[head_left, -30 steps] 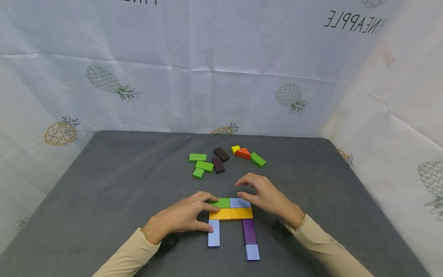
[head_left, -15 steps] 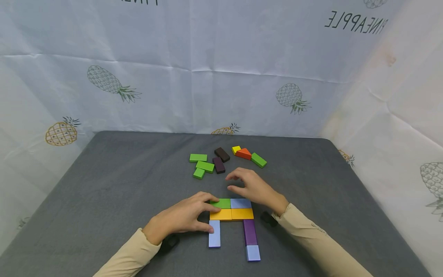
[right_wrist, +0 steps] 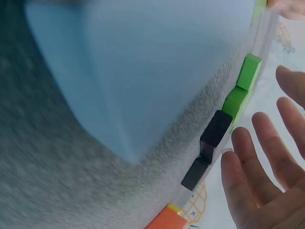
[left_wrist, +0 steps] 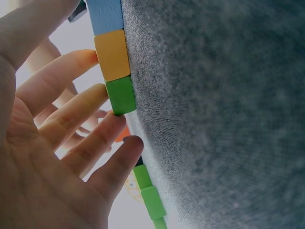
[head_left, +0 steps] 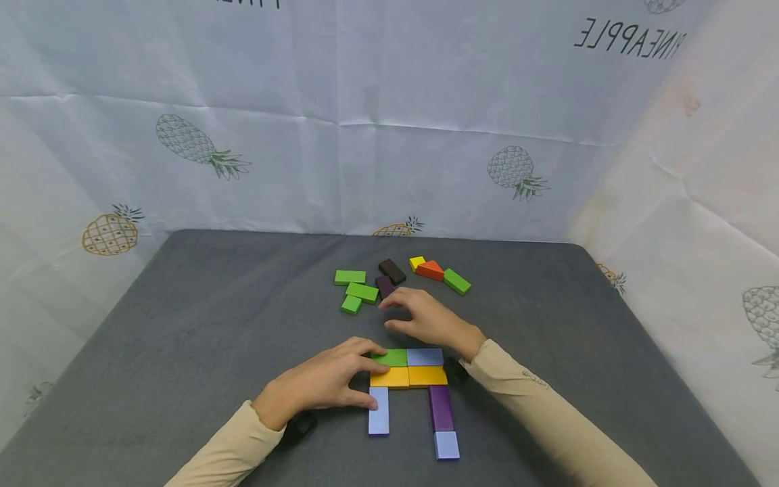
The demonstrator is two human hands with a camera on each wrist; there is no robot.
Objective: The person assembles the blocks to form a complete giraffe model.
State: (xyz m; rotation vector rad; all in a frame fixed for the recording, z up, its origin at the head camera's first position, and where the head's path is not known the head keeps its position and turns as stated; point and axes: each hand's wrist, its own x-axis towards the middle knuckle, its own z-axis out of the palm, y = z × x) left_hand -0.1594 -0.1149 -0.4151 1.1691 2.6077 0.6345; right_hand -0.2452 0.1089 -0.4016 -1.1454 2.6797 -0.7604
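Flat wooden blocks lie joined near the table's front. A green block and a light blue block top two orange-yellow blocks. Below, a light blue block extends at left; a purple block with a short light blue block extends at right. My left hand rests at the left side, fingers over the green and yellow blocks, thumb at the light blue one. My right hand, fingers loosely bent and holding nothing, hovers behind the blocks, partly covering a dark purple block.
Several green blocks lie behind, beside a dark brown block. Farther right are a yellow block, an orange triangle and another green block. A pineapple-print cloth hangs past the grey table's back edge.
My right hand has moved left and farther back, from beside the upper light blue block to the dark purple block. My left hand and the blocks have stayed put.
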